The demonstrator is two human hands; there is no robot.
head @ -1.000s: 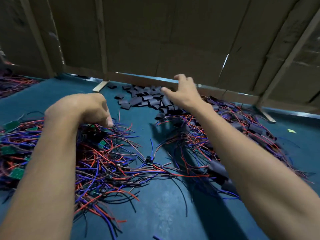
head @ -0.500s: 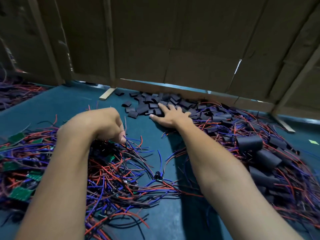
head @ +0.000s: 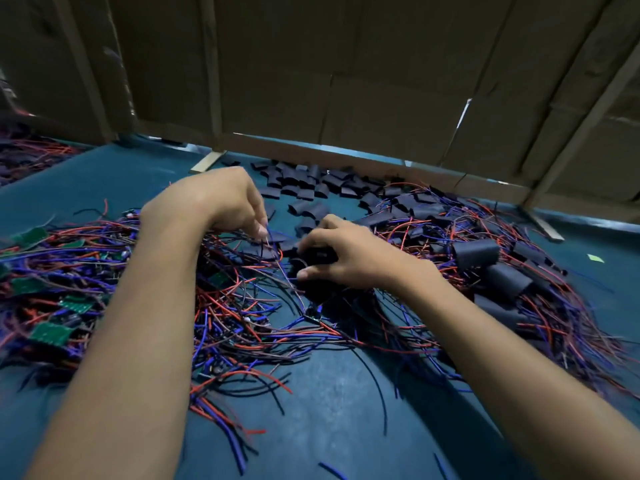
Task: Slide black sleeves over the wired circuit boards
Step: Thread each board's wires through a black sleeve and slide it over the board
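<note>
My left hand hovers over the left wire pile, its fingertips pinching thin wires near the middle of the table. Just right of it, my right hand grips a black sleeve between thumb and fingers. Green circuit boards with red, blue and black wires lie tangled at the left. A heap of loose flat black sleeves lies at the back by the cardboard wall. Boards inside black sleeves are piled at the right among wires.
The table has a teal cover. A cardboard wall with wooden struts closes off the back. Another bundle of wires lies at the far left. A small yellow-green scrap sits at the right.
My right hand has drawn back from the loose sleeve heap with a black sleeve in its grip and met my left hand at the centre. The left hand shifted right, pinching wires.
</note>
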